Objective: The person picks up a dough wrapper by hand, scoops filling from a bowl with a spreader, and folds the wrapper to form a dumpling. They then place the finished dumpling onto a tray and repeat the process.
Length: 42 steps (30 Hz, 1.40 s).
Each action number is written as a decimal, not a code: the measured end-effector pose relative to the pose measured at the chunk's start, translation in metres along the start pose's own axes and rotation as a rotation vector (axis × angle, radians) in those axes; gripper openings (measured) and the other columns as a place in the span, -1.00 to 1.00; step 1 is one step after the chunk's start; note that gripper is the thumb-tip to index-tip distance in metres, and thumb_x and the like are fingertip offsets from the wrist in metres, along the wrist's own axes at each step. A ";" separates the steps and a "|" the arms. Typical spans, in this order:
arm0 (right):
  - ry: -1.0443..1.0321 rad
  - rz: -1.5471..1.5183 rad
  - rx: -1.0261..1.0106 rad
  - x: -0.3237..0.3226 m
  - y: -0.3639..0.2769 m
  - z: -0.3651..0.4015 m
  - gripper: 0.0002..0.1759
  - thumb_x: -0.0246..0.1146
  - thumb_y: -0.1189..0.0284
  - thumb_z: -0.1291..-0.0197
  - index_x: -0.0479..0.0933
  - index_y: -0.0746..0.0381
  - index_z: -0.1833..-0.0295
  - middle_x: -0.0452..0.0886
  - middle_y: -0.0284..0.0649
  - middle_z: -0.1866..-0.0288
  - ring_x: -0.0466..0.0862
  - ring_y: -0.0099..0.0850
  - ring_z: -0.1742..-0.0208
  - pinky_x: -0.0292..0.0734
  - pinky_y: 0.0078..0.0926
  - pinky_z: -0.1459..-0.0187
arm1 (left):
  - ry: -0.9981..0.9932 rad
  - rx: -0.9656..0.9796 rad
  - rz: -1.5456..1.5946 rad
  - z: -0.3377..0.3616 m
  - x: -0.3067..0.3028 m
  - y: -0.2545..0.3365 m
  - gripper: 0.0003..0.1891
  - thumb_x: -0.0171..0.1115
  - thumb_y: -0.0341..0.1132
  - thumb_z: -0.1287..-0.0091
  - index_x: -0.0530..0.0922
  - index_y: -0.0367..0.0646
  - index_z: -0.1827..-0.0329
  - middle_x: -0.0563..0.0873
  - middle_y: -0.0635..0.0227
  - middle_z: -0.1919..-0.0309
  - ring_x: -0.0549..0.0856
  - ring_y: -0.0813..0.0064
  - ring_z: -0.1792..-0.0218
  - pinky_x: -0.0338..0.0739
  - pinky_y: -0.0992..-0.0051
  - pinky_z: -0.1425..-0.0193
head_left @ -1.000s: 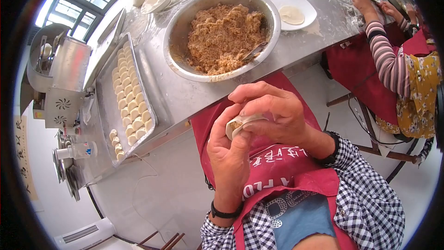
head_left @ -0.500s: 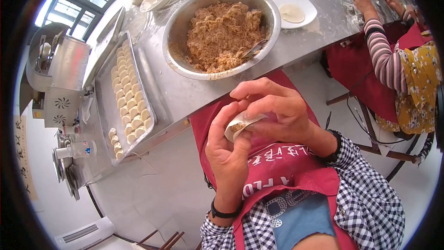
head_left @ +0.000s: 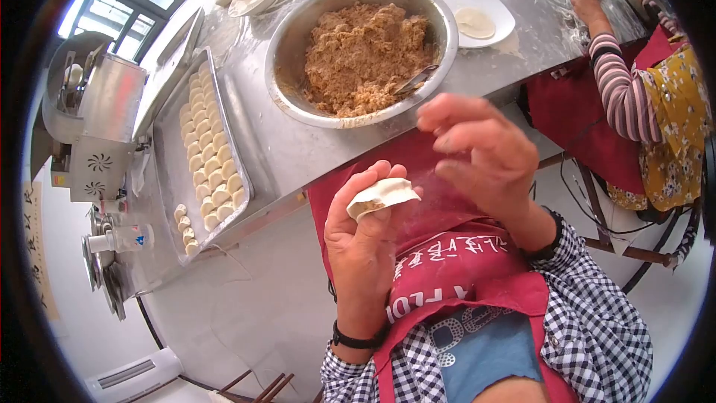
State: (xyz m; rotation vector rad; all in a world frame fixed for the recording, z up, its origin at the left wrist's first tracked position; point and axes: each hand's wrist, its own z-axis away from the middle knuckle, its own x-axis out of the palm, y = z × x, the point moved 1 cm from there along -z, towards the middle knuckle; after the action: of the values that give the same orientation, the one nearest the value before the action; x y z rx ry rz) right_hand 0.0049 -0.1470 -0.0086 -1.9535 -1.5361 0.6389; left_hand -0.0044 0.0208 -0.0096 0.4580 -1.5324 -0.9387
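Where the dumpling sits: the dumpling (head_left: pixel 379 197) is up in the air over the red apron (head_left: pixel 447 261), just below the edge of the desk (head_left: pixel 298 151), folded over with its seam along the top.
Left hand: the left hand (head_left: pixel 364 242) is curled about the dumpling, with thumb and fingertips pressed on it from below and behind. A black wristband (head_left: pixel 356 341) rings the wrist.
Right hand: the right hand (head_left: pixel 481 151) hangs just right of the dumpling and clear of it. Its fingers are spread apart and loosely bent, and it holds nothing.
Bowl: a large metal bowl (head_left: pixel 287 52) stands on the desk above both hands, heaped with brown filling (head_left: pixel 365 37). A spoon (head_left: pixel 415 80) lies in it against the right wall.
Tray: a metal tray (head_left: pixel 170 179) left of the bowl carries rows of finished dumplings (head_left: pixel 210 157).
Plate: a white plate (head_left: pixel 496 4) stands just right of the bowl, with one round wrapper (head_left: pixel 475 22) lying on it.
Co-worker: another person's hand (head_left: pixel 589 1) rests on the far right end of the desk, well apart from the dumpling, its arm in a striped sleeve (head_left: pixel 623 93).
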 end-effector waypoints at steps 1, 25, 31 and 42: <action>0.065 0.073 -0.017 -0.006 0.003 -0.003 -0.73 0.33 0.66 0.12 0.52 0.28 0.23 0.58 -0.07 0.08 0.62 -0.32 0.11 0.52 -0.49 0.10 | 0.006 -0.017 -0.024 0.000 0.000 0.002 -0.61 0.15 -0.45 -0.27 0.37 -0.29 -0.16 0.48 0.10 -0.13 0.49 0.16 -0.15 0.50 0.16 -0.16; -0.342 0.286 0.259 -0.011 0.062 -0.054 -0.88 0.30 0.53 0.02 0.56 0.27 0.31 0.56 -0.24 0.42 0.57 -0.48 0.40 0.44 -0.56 0.39 | 0.001 -0.005 -0.356 -0.015 -0.020 0.008 -0.73 0.14 -0.59 -0.22 0.51 -0.31 -0.01 0.60 0.17 0.02 0.59 0.44 0.00 0.55 0.49 -0.04; -0.521 0.369 0.106 -0.014 0.063 -0.064 -0.89 0.22 0.64 -0.05 0.54 0.32 0.26 0.55 -0.30 0.35 0.53 -0.57 0.34 0.43 -0.62 0.31 | -0.012 0.007 -0.331 -0.017 -0.027 0.000 -0.73 0.14 -0.54 -0.24 0.49 -0.31 -0.02 0.59 0.13 0.01 0.59 0.41 -0.01 0.56 0.47 -0.04; -0.135 0.012 0.271 -0.051 0.042 -0.057 -0.85 0.10 0.59 -0.21 0.56 0.36 0.16 0.63 -0.14 0.22 0.62 -0.46 0.27 0.53 -0.56 0.23 | -0.032 -0.028 -0.333 -0.020 -0.019 -0.005 -0.64 0.18 -0.51 -0.24 0.40 -0.32 -0.10 0.55 0.07 -0.02 0.59 0.29 -0.04 0.61 0.37 -0.01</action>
State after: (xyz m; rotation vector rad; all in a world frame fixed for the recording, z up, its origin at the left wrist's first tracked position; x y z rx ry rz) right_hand 0.0610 -0.2117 0.0051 -1.7465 -1.4318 0.9490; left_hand 0.0170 0.0262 -0.0264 0.6958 -1.4953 -1.2269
